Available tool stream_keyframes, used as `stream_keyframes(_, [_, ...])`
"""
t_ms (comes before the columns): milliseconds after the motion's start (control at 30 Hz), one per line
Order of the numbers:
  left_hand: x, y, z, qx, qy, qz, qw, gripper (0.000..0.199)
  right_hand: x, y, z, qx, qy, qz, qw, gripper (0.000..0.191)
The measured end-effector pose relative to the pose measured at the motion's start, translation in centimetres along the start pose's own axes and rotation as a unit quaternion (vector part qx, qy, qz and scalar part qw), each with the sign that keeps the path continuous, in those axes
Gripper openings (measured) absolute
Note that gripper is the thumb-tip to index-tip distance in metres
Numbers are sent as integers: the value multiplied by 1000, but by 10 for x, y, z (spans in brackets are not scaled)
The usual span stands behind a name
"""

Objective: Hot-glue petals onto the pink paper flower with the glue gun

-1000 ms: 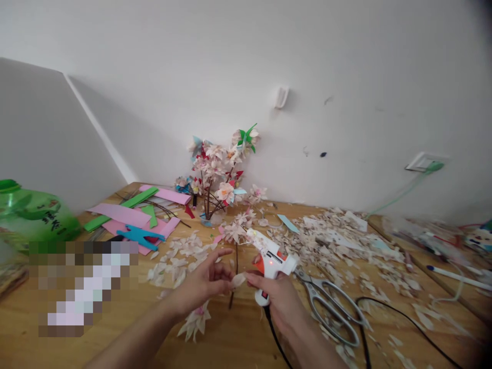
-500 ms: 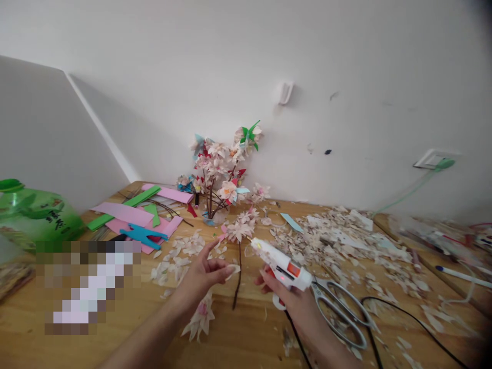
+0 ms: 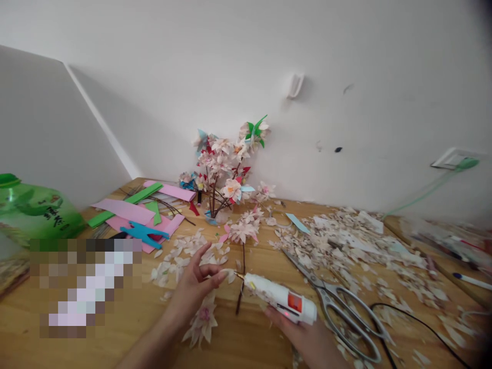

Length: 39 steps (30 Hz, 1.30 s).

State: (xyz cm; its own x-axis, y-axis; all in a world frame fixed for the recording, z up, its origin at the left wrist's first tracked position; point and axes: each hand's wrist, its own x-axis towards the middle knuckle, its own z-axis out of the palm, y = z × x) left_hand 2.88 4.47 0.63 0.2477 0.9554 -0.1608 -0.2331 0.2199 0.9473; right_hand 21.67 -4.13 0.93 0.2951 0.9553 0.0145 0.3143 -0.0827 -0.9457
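Note:
My left hand (image 3: 196,287) pinches a small pale paper petal (image 3: 229,275) between thumb and fingers just above the wooden table (image 3: 115,328). My right hand (image 3: 303,335) grips a white and orange glue gun (image 3: 282,299), lying almost level, its metal tip touching the petal. A thin brown stem with a pink paper flower (image 3: 243,231) lies on the table between both hands. Another paper flower (image 3: 202,323) rests under my left wrist.
Large steel scissors (image 3: 338,307) and a black cable (image 3: 415,320) lie right of the gun. Petal scraps (image 3: 346,241) cover the table's right half. A bunch of paper flowers (image 3: 226,169) stands by the wall, coloured paper strips (image 3: 138,215) and a green bottle (image 3: 34,212) at left.
The glue gun has tilted down from upright to nearly level and its tip has come to the petal in my left hand. The view has shifted slightly.

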Motion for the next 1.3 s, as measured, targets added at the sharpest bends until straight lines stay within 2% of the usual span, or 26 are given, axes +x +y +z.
stream_keyframes(333, [-3,1,-1,14,0,2,1000,91,1,3,3,-33,-9,-26,999,18])
stream_keyframes(500, [-5,2,0,19,-11,7,1000,85,2,4,5,-22,-13,-7,1000,22])
stream_keyframes(867, [-5,1,-2,13,-6,20,1000,82,1,10,2,-24,-63,-28,997,20])
stream_keyframes(1300, [-6,1,-1,-3,-18,16,1000,75,1,6,0,-27,-85,-43,995,18])
